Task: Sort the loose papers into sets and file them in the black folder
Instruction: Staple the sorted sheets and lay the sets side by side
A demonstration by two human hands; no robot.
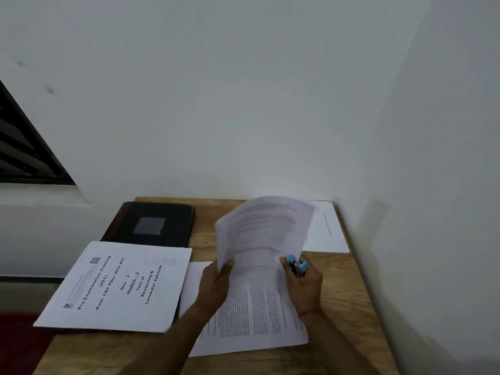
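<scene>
Partway through the sorting, by the look of it, with no filing begun. Black folder lying shut at the far left of the tabletop, with no paper showing at its edges. Just in front of it, a titled set with a printed cover page, overhanging the left edge of the tabletop; likely one finished set. At the far right corner, against the wall, another thin pile, probably a second set. In the middle, a spread of loose pages flat on the wood, apparently not yet sorted. Above that spread, a few lifted sheets, blurred and curling. Left hand: grip pinching the near left edge of the lifted sheets, thumb on top. Right hand: grip pinching the near right edge while also holding a small blue-and-black thing, perhaps a stapler, too blurred to tell. Left to do, judging from this: laying the lifted sheets on a pile, clearing the middle spread, then opening the folder and filing every set.
</scene>
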